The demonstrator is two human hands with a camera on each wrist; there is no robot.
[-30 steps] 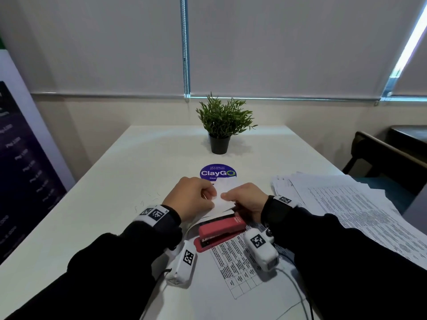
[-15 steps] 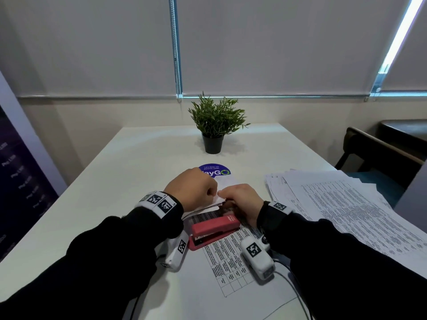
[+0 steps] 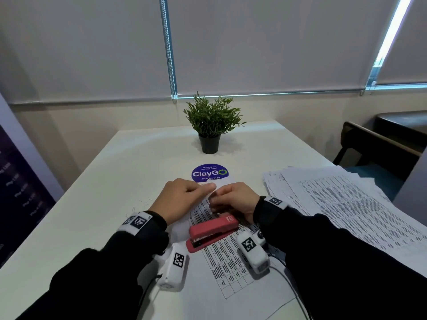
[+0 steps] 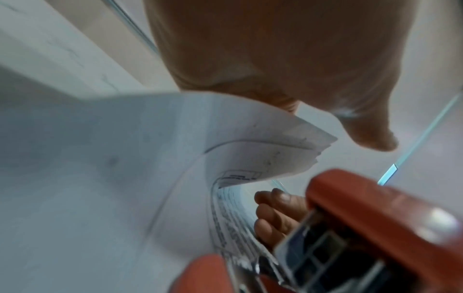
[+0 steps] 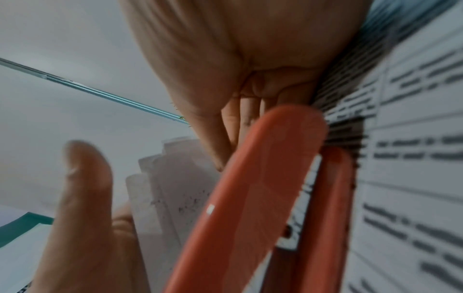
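Note:
A red stapler (image 3: 212,229) lies on a stack of printed sheets (image 3: 231,269) on the white table (image 3: 115,181), close in front of me. My left hand (image 3: 201,189) holds the far corner of the sheets bent back under its curled fingers. The fanned corner (image 4: 263,142) shows below the palm, and the thumb (image 4: 371,138) stands off the paper. My right hand (image 3: 231,199) is just right of it, beside the stapler's (image 5: 250,198) far end. Its fingertips (image 4: 275,208) press down on the printed sheet.
A big loose pile of printed pages (image 3: 346,204) covers the table's right side. A blue round sticker (image 3: 209,173) lies just past my hands, with a small potted plant (image 3: 211,125) behind it. A dark chair (image 3: 374,144) stands at the right, a dark banner (image 3: 13,192) at the left.
The lifted corner has come down from between both hands and now sits lower under my left hand. My right hand has let it go and rests on the sheet by the stapler.

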